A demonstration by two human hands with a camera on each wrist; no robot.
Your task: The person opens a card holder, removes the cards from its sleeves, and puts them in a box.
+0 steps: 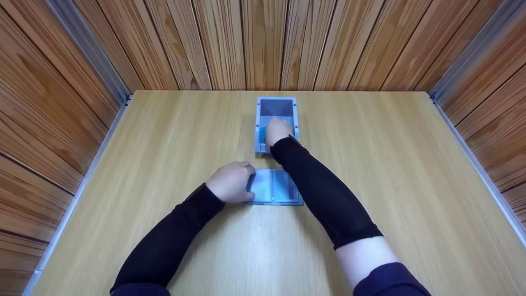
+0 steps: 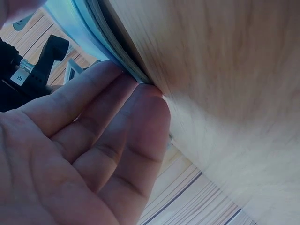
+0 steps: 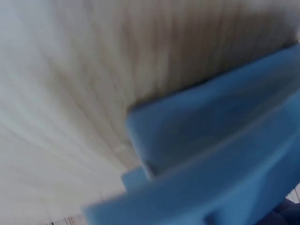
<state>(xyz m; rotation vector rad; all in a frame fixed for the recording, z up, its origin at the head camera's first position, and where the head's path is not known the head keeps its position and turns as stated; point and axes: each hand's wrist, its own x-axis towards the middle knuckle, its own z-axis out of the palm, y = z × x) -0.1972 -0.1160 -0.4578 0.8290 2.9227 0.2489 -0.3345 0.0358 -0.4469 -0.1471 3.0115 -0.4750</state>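
Observation:
In the head view a blue two-panel holder, like an opened card wallet with shiny clear panels, lies flat on the table. My left hand holds its left edge, thumb at the near side and fingers at the far side. The left wrist view shows my fingertips against the holder's edge, close to the tabletop. Beyond it, my right hand reaches down into a grey-blue open box. Its fingers are hidden there, and something teal shows beside them. A blurred box wall fills the right wrist view's lower part.
The wooden table spreads out on both sides of the box and holder. Wood-plank walls rise at the back and sides, with metal rails at the corners. My right forearm crosses over the holder's right end.

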